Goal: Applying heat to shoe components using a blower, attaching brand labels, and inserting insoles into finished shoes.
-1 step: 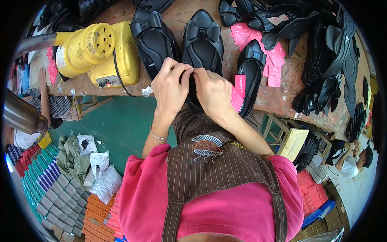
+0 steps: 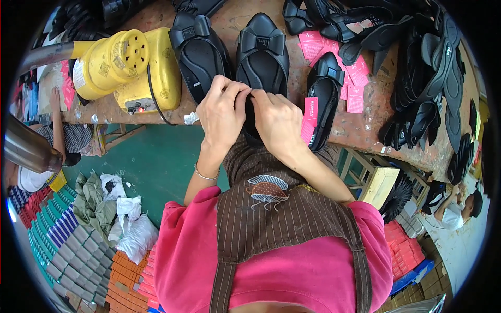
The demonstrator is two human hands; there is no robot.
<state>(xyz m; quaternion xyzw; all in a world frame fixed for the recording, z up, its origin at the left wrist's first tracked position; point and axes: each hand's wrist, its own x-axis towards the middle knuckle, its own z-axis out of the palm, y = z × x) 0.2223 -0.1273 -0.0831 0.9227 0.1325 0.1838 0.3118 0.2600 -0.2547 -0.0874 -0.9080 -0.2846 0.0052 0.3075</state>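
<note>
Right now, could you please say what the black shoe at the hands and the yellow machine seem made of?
Black shoe: probably leather or leatherette, smooth upper with soft sheen. Yellow machine: perhaps painted metal or plastic, slightly glossy, its rigid casing scuffed.

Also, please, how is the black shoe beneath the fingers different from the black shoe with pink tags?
Fingers partly cover the middle shoe, but not the tagged shoe. Pink tags overlap the tagged shoe; the middle shoe shows none. Both are black, with a bow.

Tabletop (image 2: 297, 78) gap between centre shoe (image 2: 261, 68) and tagged shoe (image 2: 327, 96)
</note>
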